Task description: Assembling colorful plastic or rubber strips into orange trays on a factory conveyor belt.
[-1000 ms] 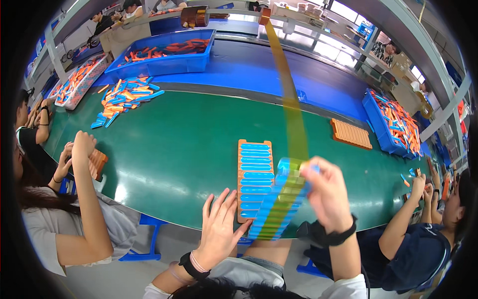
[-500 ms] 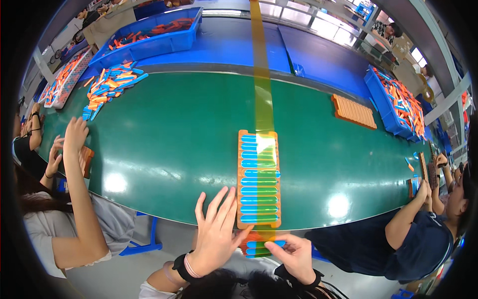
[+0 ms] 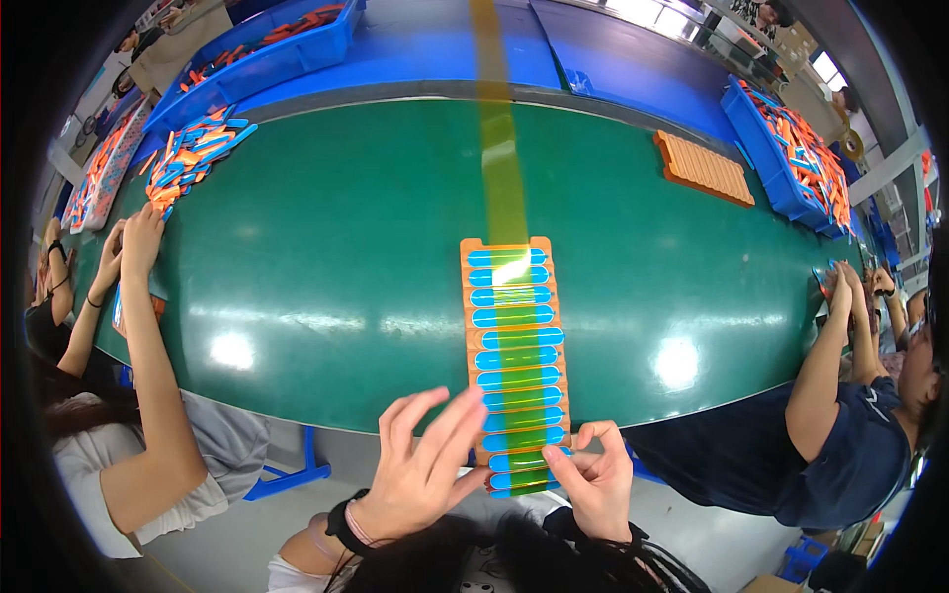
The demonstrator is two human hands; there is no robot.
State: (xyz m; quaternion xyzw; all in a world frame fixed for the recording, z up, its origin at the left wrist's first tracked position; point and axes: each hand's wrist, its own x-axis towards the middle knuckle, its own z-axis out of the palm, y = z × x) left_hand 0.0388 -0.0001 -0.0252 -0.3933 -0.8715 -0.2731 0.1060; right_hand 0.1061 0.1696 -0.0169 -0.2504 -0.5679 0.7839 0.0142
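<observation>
A long orange tray (image 3: 514, 364) holding several blue strips lies on the green belt (image 3: 356, 257) in front of me. A translucent yellow tape (image 3: 502, 178) runs down from the top of the view and along the middle of the tray. My right hand (image 3: 593, 479) pinches the tape's near end at the tray's front edge. My left hand (image 3: 420, 465) hovers with fingers spread just left of the tray's near end, fingertips close to its edge.
Blue bins (image 3: 791, 148) of orange and blue parts stand at the right and far left. A second orange tray (image 3: 704, 168) lies far right. Loose parts (image 3: 193, 153) are piled at far left. Other people's arms (image 3: 148, 326) work at both sides.
My right hand came down from holding the tray raised on the right to its near end. The tray now lies flat with the tape along it. My left hand stayed by the tray.
</observation>
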